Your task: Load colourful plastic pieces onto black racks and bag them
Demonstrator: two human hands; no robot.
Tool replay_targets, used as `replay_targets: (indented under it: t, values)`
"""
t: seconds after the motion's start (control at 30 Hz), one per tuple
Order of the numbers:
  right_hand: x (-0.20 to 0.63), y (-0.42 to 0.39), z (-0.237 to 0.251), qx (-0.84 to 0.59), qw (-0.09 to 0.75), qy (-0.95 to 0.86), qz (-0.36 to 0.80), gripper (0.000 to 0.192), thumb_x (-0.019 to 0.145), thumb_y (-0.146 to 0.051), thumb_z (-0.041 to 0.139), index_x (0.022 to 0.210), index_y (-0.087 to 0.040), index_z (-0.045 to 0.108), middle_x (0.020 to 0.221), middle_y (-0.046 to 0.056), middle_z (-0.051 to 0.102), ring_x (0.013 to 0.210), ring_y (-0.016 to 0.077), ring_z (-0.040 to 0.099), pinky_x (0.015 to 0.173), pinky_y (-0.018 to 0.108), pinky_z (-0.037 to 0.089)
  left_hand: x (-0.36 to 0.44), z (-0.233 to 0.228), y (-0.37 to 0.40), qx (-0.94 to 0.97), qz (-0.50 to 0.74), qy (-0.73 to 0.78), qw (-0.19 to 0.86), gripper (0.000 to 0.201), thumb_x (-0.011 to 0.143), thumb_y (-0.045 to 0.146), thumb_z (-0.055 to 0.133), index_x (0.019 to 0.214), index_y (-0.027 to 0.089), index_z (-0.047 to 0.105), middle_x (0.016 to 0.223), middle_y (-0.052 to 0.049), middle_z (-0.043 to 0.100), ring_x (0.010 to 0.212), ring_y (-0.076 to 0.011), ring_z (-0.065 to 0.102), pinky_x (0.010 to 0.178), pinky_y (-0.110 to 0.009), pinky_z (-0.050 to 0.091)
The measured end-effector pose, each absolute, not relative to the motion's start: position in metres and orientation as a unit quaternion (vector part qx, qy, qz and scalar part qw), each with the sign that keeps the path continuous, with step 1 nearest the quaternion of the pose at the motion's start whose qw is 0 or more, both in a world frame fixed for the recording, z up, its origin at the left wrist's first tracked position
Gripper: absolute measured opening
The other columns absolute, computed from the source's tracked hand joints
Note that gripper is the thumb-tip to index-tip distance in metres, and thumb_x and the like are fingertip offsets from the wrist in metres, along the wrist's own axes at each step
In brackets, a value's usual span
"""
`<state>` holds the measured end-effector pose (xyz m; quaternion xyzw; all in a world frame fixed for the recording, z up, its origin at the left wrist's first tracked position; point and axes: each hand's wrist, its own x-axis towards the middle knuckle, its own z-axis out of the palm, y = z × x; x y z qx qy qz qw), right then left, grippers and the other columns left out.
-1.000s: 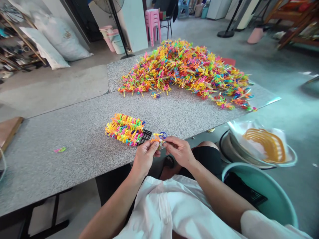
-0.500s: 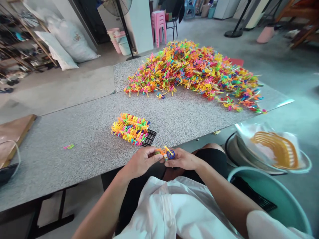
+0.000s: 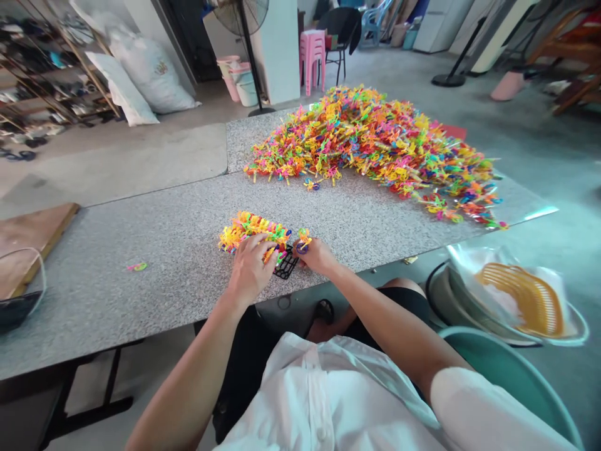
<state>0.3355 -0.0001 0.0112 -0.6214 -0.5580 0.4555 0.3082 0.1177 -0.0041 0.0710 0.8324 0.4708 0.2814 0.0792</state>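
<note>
A black plastic grid rack (image 3: 287, 265) lies near the table's front edge, its left part covered by packed rows of small colourful plastic toys (image 3: 251, 223). My left hand (image 3: 252, 266) rests over the near row, fingers a little spread, hiding part of it. At the rack's right end, my right hand (image 3: 317, 255) pinches a small toy bicycle (image 3: 303, 241) with a dark blue wheel and orange and yellow parts. The fingertips of that hand are partly hidden behind the toy.
A large heap of similar toys (image 3: 370, 141) covers the far right of the speckled table (image 3: 164, 250). One pink and green piece (image 3: 137, 267) lies at left, near a wooden board (image 3: 35, 241). A teal tub (image 3: 507, 369) and a yellow basket (image 3: 521, 297) stand at right.
Both hands have moved forward from my lap to the rack. The left has let go of the toy bicycle and now lies on the row; the right still holds the bicycle.
</note>
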Motion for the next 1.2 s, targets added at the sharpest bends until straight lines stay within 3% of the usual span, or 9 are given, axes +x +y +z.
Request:
replay_targets:
  t: [0.13,0.43,0.67,0.93,1.2]
  values:
    - [0.324,0.008,0.01,-0.621,0.262,-0.65,0.351,0.011,0.096,-0.019,0.066,0.09,-0.016,0.074,0.072,0.001,0.072,0.068,0.0143,0.063,0.063,0.022,0.038,0.119,0.061,-0.006,0.845,0.247,0.47,0.066,0.027,0.105,0.036,0.057,0.119,0.023,0.077,0.142,-0.011,0.071,0.138,-0.0306,0.061,0.128,-0.056,0.037]
    - [0.321,0.01,0.006,-0.619,0.186,-0.723,0.243,0.019,0.1,-0.017,0.061,0.109,-0.015,0.078,0.1,0.011,0.081,0.086,0.0196,0.071,0.072,0.025,0.038,0.137,0.053,-0.011,0.823,0.246,0.512,0.005,0.015,0.097,0.033,0.068,0.107,0.025,0.074,0.132,-0.01,0.074,0.13,-0.0331,0.064,0.13,-0.06,0.031]
    - [0.319,0.01,0.007,-0.619,0.143,-0.739,0.222,0.022,0.106,-0.025,0.056,0.111,-0.015,0.075,0.107,0.013,0.082,0.091,0.0209,0.073,0.075,0.026,0.041,0.153,0.046,-0.018,0.795,0.263,0.546,-0.027,0.013,0.097,0.023,0.061,0.108,0.022,0.069,0.119,-0.012,0.073,0.124,-0.0344,0.062,0.127,-0.059,0.034]
    - [0.311,0.004,0.007,-0.64,0.139,-0.726,0.211,0.025,0.106,-0.024,0.054,0.12,-0.012,0.071,0.111,0.016,0.08,0.097,0.0236,0.074,0.08,0.028,0.047,0.158,0.048,-0.023,0.796,0.259,0.548,0.008,0.022,0.098,0.021,0.056,0.106,0.026,0.076,0.132,-0.013,0.067,0.135,-0.037,0.054,0.13,-0.067,0.025]
    - [0.306,0.0,0.007,-0.644,0.155,-0.718,0.213,0.027,0.109,-0.027,0.051,0.122,-0.013,0.07,0.114,0.015,0.08,0.099,0.0232,0.074,0.084,0.028,0.049,0.163,0.04,-0.021,0.783,0.27,0.56,-0.028,0.024,0.099,0.022,0.056,0.105,0.025,0.078,0.131,-0.013,0.069,0.133,-0.037,0.057,0.126,-0.065,0.033]
